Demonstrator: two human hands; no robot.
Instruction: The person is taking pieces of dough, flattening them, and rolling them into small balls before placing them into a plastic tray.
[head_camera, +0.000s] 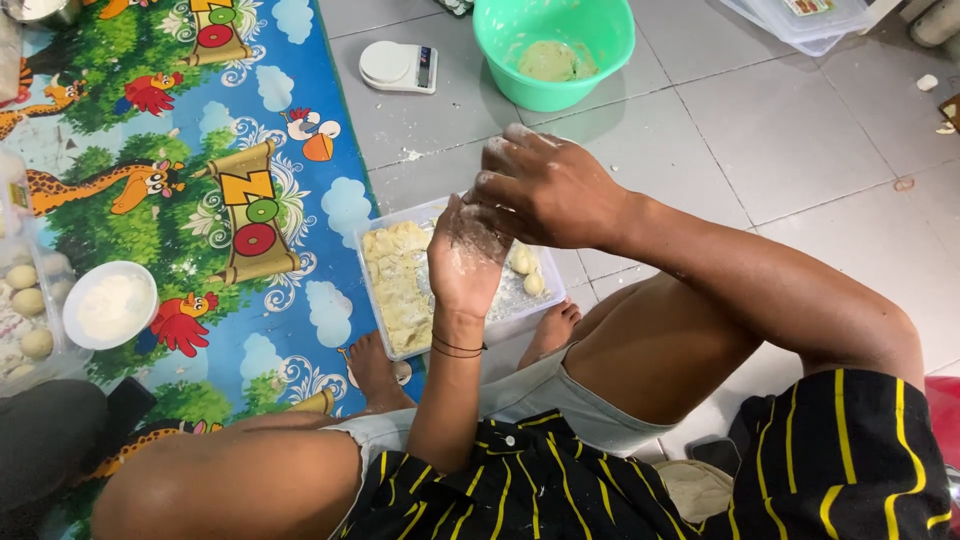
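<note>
The piece of dough being worked was hidden: it sat, if anywhere, between the left hand (465, 255), held palm-up and floury, and the right hand (545, 185), whose fingers (500, 185) curled down onto that palm. Both hands met directly above the clear plastic tub (375, 300) on the tiled floor (780, 130), so whatever they held hung over its middle, with the mass of yellowish dough (400, 285) below to the left and small rolled dough balls (527, 272) below to the right. The right hand lay on top and nearer the balls. The left fingers were loosely spread; whether the right fingers pinched anything could not be told. Farther off stood a green bowl (555, 45), a small white scale (398, 66) and a white bowl of flour (110, 305) on the picture mat (230, 150).
</note>
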